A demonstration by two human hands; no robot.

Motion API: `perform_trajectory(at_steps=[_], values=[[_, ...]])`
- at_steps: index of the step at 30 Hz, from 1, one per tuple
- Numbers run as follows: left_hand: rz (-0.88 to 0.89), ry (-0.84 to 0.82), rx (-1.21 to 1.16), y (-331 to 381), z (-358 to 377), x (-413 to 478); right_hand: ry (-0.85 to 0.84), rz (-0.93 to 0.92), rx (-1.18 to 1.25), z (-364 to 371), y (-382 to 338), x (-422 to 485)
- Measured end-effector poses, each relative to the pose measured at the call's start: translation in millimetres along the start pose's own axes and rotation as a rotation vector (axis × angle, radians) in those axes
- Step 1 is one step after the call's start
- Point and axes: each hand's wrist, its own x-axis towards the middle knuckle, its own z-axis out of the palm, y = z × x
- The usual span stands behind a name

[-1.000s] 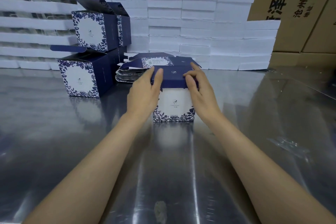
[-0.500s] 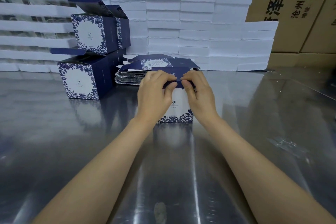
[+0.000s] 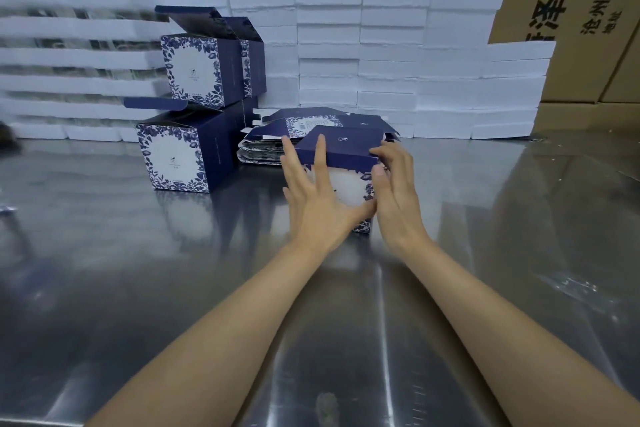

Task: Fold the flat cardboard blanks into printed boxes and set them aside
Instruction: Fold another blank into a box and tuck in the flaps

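Loosening from their pinch on the flap, the left hand (image 3: 313, 199) and right hand (image 3: 394, 194) are spreading flat against the printed box (image 3: 349, 184) (lid apparently closed), probably readying it for setting aside.

steel table (image 3: 138, 288) | white foam slabs (image 3: 398, 55) stacked | brown cartons (image 3: 588, 28) behind
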Motion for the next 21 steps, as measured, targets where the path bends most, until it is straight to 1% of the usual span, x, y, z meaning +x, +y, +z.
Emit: perform_trajectory(at_steps=[2, 4, 6, 7, 8, 10, 12, 13, 14, 15, 16, 18, 20, 21], values=[[-0.066, 0.027, -0.015, 1, 1, 1, -0.021, -0.068, -0.011, 4, -1, -2], [-0.111, 0.036, -0.051, -1, -1, 4, -0.036, -0.085, 0.026, 10, -1, -3], [-0.087, 0.080, -0.061, -3, -12, 13, -0.055, -0.099, 0.038, 16, 3, -6], [-0.056, 0.147, -0.064, -5, -21, 20, -0.076, -0.105, 0.028, 18, 5, -8], [-0.021, 0.249, -0.079, -7, -33, 30, -0.098, -0.109, 0.016, 19, 8, -9], [0.021, 0.506, -0.105, -14, -65, 60, -0.146, -0.117, -0.004, 20, 12, -10], [0.030, 0.714, -0.059, -25, -102, 98, -0.187, -0.132, -0.040, 21, 12, -10], [0.006, 0.770, -0.020, -33, -122, 118, -0.208, -0.149, -0.076, 22, 12, -11], [-0.041, 0.784, 0.025, -42, -140, 138, -0.227, -0.171, -0.114, 23, 13, -11], [-0.096, 0.757, 0.077, -52, -155, 155, -0.242, -0.189, -0.141, 25, 14, -11], [-0.146, 0.696, 0.127, -64, -168, 169, -0.248, -0.199, -0.156, 26, 15, -11], [-0.209, 0.518, 0.194, -90, -179, 186, -0.240, -0.190, -0.161, 27, 16, -10], [-0.242, 0.358, 0.229, -116, -176, 189, -0.230, -0.172, -0.155, 29, 18, -7], [-0.255, 0.319, 0.223, -128, -171, 188, -0.229, -0.168, -0.150, 29, 19, -7]])
